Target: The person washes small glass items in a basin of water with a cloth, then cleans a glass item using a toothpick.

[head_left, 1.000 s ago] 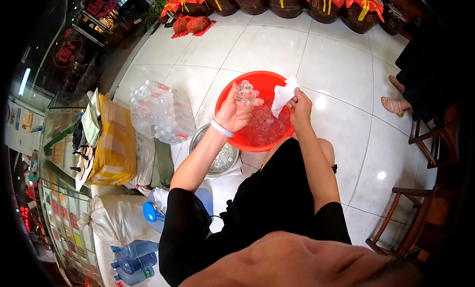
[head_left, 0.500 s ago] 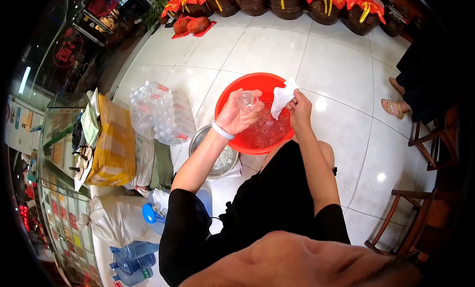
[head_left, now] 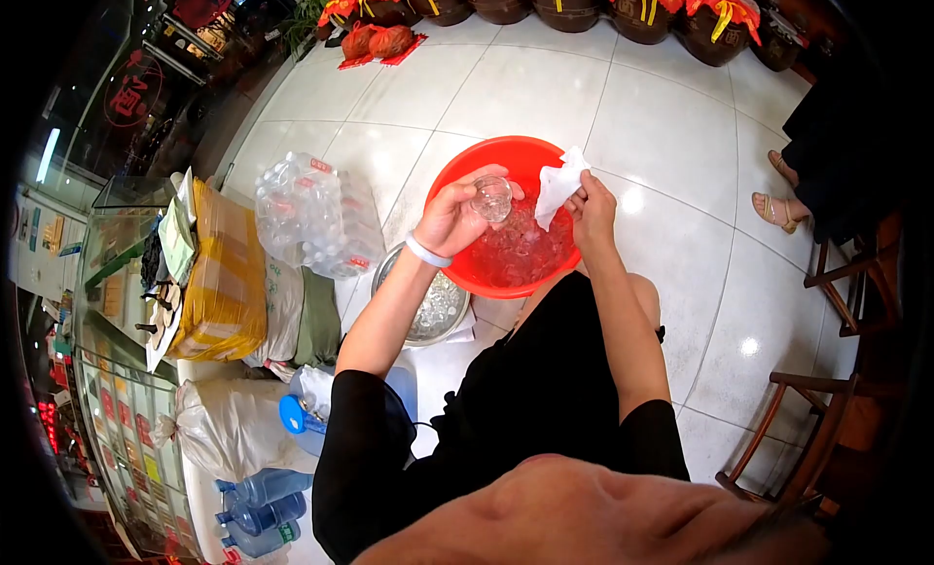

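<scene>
Over the left part of a red plastic basin [head_left: 448,181], my left hand [head_left: 455,215] grips a small clear glass cup [head_left: 492,199]. The thumb and fingers close around its side, and its round end faces up toward me. My right hand [head_left: 593,213] pinches a white cloth [head_left: 557,187], which hangs over the basin's right side; whether it is cloth or tissue I cannot tell. The cup and the cloth are apart. Clear glassware lies in water in the basin. A metal bowl [head_left: 391,265] with more small clear glasses stands under my left forearm.
Wrapped packs of clear bottles [head_left: 316,215] stand left of the basin, near a taped carton [head_left: 224,273]. Blue water jugs [head_left: 261,514] lie lower left. Dark jars [head_left: 569,8] with red covers line the back. A person's feet [head_left: 778,212] and wooden chairs [head_left: 812,429] are at right.
My left hand has turned the cup slightly, so its round end shows more fully. The right hand still pinches the white cloth, almost unmoved.
</scene>
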The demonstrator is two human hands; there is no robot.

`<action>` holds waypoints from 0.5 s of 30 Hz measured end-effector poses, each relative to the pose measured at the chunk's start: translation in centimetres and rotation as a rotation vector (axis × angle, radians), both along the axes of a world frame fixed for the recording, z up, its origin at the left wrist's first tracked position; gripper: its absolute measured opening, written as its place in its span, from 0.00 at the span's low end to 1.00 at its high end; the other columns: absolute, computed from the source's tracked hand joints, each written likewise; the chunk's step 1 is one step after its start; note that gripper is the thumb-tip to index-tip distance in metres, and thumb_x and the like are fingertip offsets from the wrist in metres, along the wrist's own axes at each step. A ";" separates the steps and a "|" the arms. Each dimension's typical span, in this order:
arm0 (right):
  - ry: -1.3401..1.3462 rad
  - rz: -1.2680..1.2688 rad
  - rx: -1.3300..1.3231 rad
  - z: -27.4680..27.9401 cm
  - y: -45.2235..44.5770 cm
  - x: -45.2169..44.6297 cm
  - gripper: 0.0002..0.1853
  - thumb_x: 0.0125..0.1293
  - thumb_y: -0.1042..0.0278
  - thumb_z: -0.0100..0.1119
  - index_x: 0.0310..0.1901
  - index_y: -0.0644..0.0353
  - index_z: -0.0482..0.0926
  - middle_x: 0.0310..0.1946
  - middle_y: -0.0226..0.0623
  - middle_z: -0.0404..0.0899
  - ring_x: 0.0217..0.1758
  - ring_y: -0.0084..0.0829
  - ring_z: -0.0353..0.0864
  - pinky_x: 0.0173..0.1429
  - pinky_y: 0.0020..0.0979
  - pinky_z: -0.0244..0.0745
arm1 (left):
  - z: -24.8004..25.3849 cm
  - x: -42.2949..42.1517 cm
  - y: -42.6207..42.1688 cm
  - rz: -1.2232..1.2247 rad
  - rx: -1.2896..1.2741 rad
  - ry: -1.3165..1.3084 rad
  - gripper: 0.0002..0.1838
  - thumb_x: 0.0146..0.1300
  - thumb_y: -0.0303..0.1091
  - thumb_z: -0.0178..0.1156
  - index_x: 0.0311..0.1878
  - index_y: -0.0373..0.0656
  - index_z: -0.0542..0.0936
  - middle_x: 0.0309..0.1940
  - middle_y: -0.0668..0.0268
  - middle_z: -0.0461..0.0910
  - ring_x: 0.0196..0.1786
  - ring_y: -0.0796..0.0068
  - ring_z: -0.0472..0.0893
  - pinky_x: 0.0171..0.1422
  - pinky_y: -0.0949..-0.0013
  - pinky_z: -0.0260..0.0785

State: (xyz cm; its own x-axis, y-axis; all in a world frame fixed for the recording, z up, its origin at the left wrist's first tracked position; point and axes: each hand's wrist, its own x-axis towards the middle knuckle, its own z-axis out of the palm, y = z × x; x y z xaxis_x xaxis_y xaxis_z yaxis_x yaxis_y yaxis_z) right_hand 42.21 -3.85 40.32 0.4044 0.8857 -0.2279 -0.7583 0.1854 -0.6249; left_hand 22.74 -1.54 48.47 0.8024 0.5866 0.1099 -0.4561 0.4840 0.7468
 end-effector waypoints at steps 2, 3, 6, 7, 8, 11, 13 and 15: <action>-0.010 0.000 0.000 0.0 -0.1 0.0 0.06 0.62 0.69 0.48 0.31 0.61 0.70 0.17 0.22 0.59 0.18 0.15 0.57 0.21 0.19 0.53 | 0.0 0.0 0.0 0.004 0.039 0.012 0.22 0.57 0.36 0.45 0.55 0.38 0.66 0.47 0.50 0.71 0.47 0.66 0.72 0.45 0.69 0.65; -0.009 0.000 -0.002 0.1 -0.1 0.1 0.06 0.62 0.69 0.48 0.31 0.61 0.70 0.17 0.22 0.59 0.18 0.15 0.57 0.21 0.19 0.53 | 0.2 0.0 -0.2 0.033 0.072 0.023 0.22 0.57 0.35 0.46 0.54 0.37 0.66 0.47 0.50 0.71 0.48 0.65 0.71 0.49 0.68 0.64; -0.010 0.015 0.014 0.4 -0.3 0.1 0.06 0.62 0.69 0.48 0.31 0.61 0.70 0.17 0.22 0.59 0.19 0.15 0.57 0.21 0.19 0.53 | 0.5 0.1 -0.5 0.092 0.153 0.041 0.21 0.54 0.31 0.48 0.53 0.35 0.68 0.48 0.51 0.70 0.52 0.64 0.69 0.56 0.65 0.61; -0.016 0.023 0.012 0.4 -0.3 0.2 0.07 0.63 0.68 0.48 0.29 0.60 0.69 0.17 0.22 0.59 0.19 0.15 0.58 0.22 0.19 0.54 | 0.6 0.1 -0.5 0.123 0.201 0.047 0.21 0.53 0.30 0.49 0.52 0.35 0.68 0.48 0.52 0.70 0.53 0.64 0.69 0.59 0.64 0.58; -0.022 0.032 0.011 0.5 -0.3 0.2 0.08 0.63 0.68 0.48 0.27 0.58 0.68 0.18 0.22 0.59 0.19 0.15 0.58 0.24 0.19 0.55 | 0.6 0.1 -0.5 0.122 0.201 0.047 0.21 0.53 0.30 0.49 0.52 0.35 0.68 0.48 0.52 0.70 0.53 0.64 0.69 0.59 0.64 0.58; -0.016 0.035 0.011 0.3 -0.3 0.2 0.08 0.63 0.68 0.48 0.26 0.57 0.68 0.18 0.21 0.58 0.19 0.15 0.58 0.23 0.19 0.55 | 0.8 0.1 -0.5 0.182 0.311 0.079 0.21 0.49 0.26 0.52 0.50 0.35 0.70 0.48 0.53 0.70 0.55 0.63 0.68 0.61 0.64 0.57; -0.010 0.033 0.004 0.4 -0.2 0.2 0.08 0.63 0.68 0.48 0.26 0.57 0.68 0.18 0.21 0.58 0.19 0.15 0.57 0.23 0.19 0.55 | 1.0 0.1 -0.7 0.229 0.337 0.097 0.23 0.46 0.24 0.54 0.50 0.34 0.71 0.48 0.55 0.71 0.54 0.64 0.68 0.60 0.64 0.58; -0.005 0.032 -0.003 0.4 -0.2 0.2 0.08 0.63 0.68 0.48 0.26 0.57 0.68 0.17 0.21 0.58 0.19 0.15 0.57 0.23 0.19 0.55 | 1.0 0.0 -0.7 0.255 0.353 0.127 0.23 0.46 0.23 0.54 0.50 0.34 0.70 0.47 0.55 0.71 0.54 0.66 0.69 0.59 0.65 0.59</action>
State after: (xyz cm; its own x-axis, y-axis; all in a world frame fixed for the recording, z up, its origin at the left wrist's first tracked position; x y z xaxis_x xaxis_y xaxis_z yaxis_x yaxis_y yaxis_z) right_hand 42.40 -4.10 40.68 0.3772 0.8975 -0.2286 -0.7607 0.1595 -0.6292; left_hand 22.75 -2.28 49.42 0.6569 0.7116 0.2492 -0.4221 0.0732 0.9036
